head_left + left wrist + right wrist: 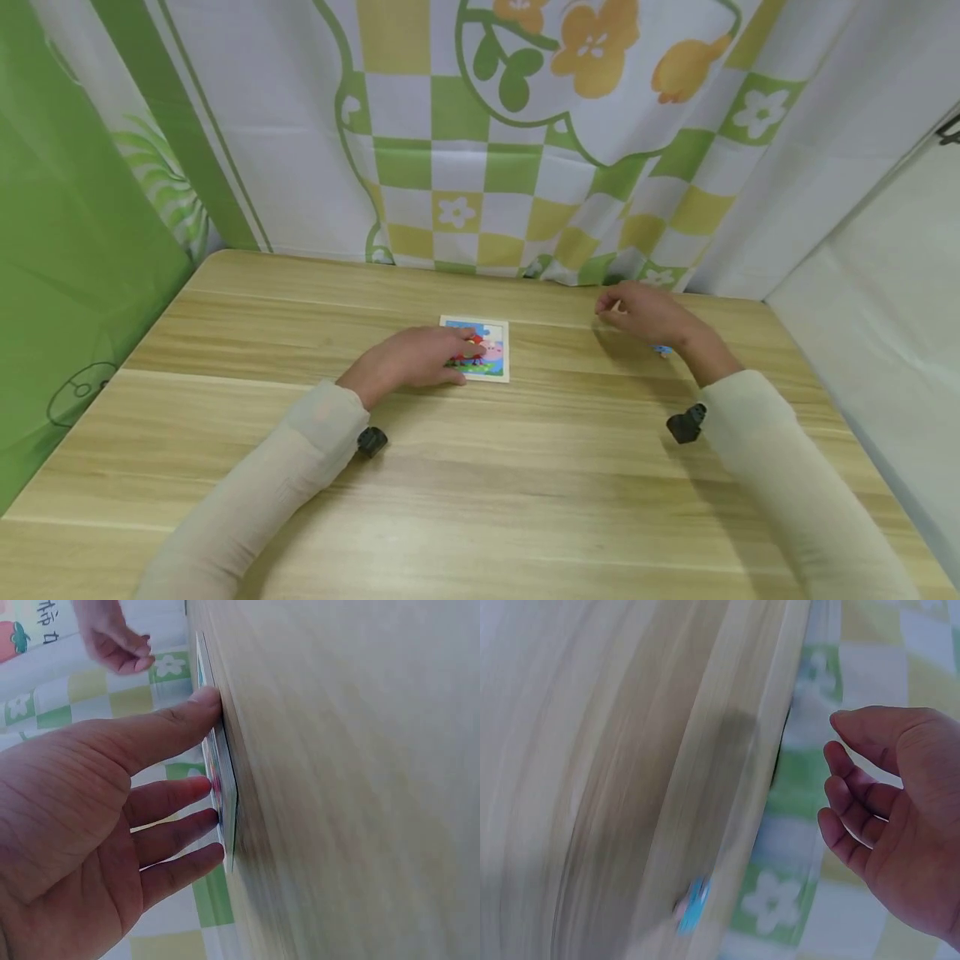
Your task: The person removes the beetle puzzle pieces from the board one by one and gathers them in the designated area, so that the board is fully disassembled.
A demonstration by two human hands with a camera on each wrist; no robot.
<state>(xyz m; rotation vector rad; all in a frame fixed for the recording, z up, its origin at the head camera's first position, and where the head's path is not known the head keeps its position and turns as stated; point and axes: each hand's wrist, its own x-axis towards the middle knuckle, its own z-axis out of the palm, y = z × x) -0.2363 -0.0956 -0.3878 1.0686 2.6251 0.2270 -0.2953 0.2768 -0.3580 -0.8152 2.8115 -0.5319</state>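
A small flat jigsaw puzzle [496, 372] with a pale border and a cartoon pig picture lies on the wooden table. My left hand [420, 357] rests on its left part with thumb and fingers spread, and covers some of the picture. A pale, piece-shaped patch shows near its top right corner. In the left wrist view, the thumb and fingertips of that hand meet the puzzle's face. My right hand [641, 312] hovers over the back right of the table, fingers loosely bent, holding nothing. Close to its wrist lies a small blue puzzle piece [693, 906].
The table [525, 500] ends at a patterned curtain [457, 167] along the back. Green cloth [75, 250] hangs at the left, and a white sheet [892, 292] borders the right side. A dark wrist camera [686, 425] sits by the right sleeve.
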